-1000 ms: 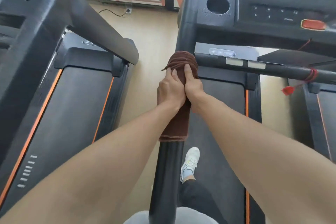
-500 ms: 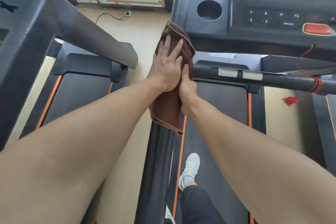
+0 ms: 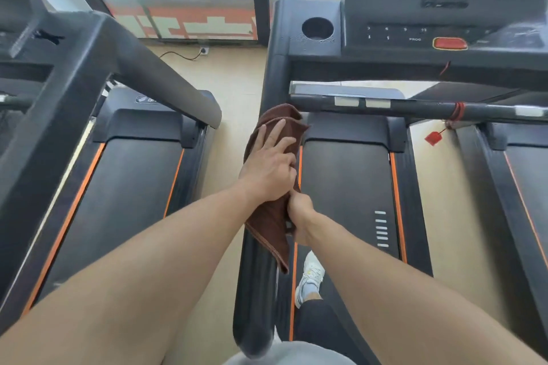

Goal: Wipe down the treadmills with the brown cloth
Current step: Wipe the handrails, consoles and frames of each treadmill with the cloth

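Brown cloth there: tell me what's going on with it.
A person is wiping a treadmill's left handrail with the brown cloth, which is draped over the rail. The left hand presses flat on top of it with straight fingers, while the right hand pinches its inner edge. The console and the neighbouring treadmill are not being touched.

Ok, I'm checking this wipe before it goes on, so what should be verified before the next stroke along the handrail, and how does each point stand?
1. Brown cloth draped over the left handrail: ok.
2. Left hand pressing flat on the cloth, fingers straight: ok.
3. Right hand gripping the cloth's edge: ok.
4. Rail below the cloth free of obstacles: ok.
5. Cloth clear of the front crossbar: not ok, its top edge meets the bar's end.
6. Rail already clean: cannot tell.
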A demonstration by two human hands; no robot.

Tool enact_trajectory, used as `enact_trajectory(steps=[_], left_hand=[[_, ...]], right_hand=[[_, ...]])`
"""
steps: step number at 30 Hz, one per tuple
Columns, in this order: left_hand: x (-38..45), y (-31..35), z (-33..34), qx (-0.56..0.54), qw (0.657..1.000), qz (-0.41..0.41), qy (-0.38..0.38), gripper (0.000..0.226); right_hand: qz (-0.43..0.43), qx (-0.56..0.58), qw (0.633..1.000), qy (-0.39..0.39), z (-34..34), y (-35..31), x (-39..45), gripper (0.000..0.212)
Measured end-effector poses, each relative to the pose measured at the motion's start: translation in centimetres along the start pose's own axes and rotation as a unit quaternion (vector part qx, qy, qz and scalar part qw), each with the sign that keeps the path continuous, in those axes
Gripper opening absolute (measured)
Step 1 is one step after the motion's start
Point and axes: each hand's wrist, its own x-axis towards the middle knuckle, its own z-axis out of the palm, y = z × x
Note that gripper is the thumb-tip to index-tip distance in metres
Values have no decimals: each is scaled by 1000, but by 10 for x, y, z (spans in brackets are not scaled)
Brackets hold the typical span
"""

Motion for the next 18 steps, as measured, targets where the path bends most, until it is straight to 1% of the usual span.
enact_trajectory(steps=[2,4,7,9,11,12,15,16,18], left_hand=[[-19,6,6,3,1000,1,4,36],[-39,11,10,-14,1000,3,10,37],[-69,18,14,-40,999,3,22,49],[-91,23,19,-64,997,-3,43,56],[-111,28,25,-102,992,-15,73,60],[-120,31,26,-127,988,-25,80,58],[-143,39,28,-223,969,-68,80,50],[-150,41,29,-263,958,-81,82,52],[-161,42,33,-338,931,-103,93,69]], right_hand=[[-1,-10,1000,11,-1,19,-12,42],[2,-18,1000,26,1,36,-24,41],[10,-20,999,45,6,61,-32,56],[18,-26,998,54,6,77,-31,69],[20,-24,998,61,3,94,-18,73],[15,-17,998,66,2,103,-11,74],[14,-1,996,87,4,118,-20,84],[16,9,996,90,7,118,-34,82],[14,10,996,91,12,118,-55,74]])
